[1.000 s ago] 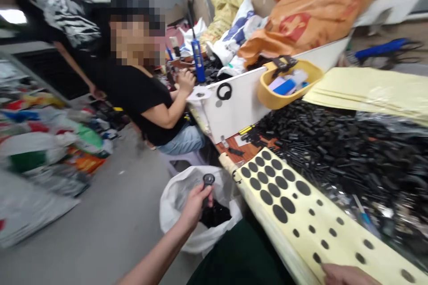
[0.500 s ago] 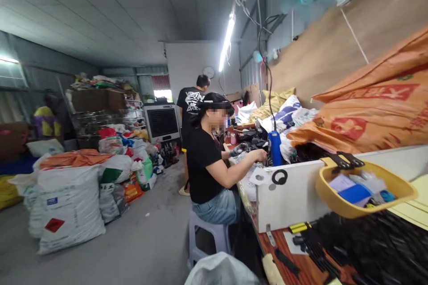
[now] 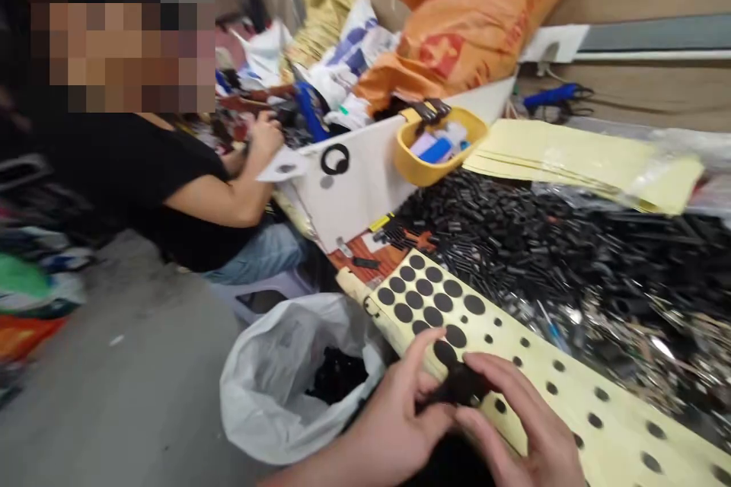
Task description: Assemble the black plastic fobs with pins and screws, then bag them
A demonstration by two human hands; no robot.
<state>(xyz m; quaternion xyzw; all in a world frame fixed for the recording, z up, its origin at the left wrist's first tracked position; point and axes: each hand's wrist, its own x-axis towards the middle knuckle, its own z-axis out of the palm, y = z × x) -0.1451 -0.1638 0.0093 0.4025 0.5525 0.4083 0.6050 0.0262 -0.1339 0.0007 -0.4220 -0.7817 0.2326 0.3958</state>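
Near the bottom of the view, my left hand [image 3: 403,411] and my right hand [image 3: 528,422] meet around a small black part [image 3: 461,386]. Fingers of both hands close on it from either side; blur hides its exact kind. Beneath and beyond them lies a pale yellow sheet [image 3: 531,373] bearing rows of black round stickers, larger at its left end and small further right. Some backing spots there show no sticker. A heap of black plastic pieces [image 3: 548,243] spreads behind the sheet, with shiny metal pieces [image 3: 656,350] at the right.
An open white sack [image 3: 256,396] with black pieces inside stands below the table edge. A yellow basket [image 3: 414,167] hangs on a white divider [image 3: 365,205]. More yellow sheets [image 3: 571,152] lie at the back. A co-worker in a black shirt [image 3: 154,175] sits at the left.
My view has swung down and to the right. Both my hands, the black part and the dotted sheet have come into view; the far room has left it.
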